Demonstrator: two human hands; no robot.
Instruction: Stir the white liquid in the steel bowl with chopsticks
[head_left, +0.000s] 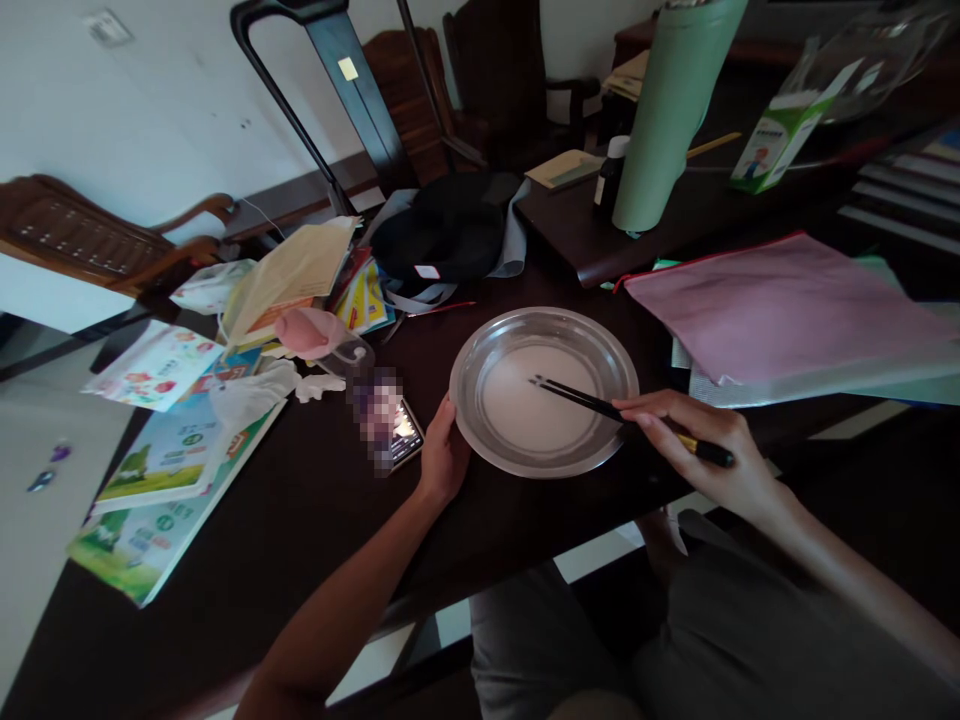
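A round metal plate [480, 355] with a pale liquid in it sits on the dark wooden table [300, 520] in front of me. My left hand [442, 458] rests against the plate's near left rim, fingers curled on the edge. My right hand [701, 440] is closed around a pair of dark chopsticks [581, 397], whose tips reach into the middle of the plate. A phone [397, 430] lies just left of my left hand.
Books and leaflets [172, 460] and a pink object [311, 330] clutter the table's left. A black cap [446, 228] lies behind the plate, a tall green bottle [671, 110] stands further back, and a pink zip folder [780, 305] lies at right. Wooden chairs stand behind.
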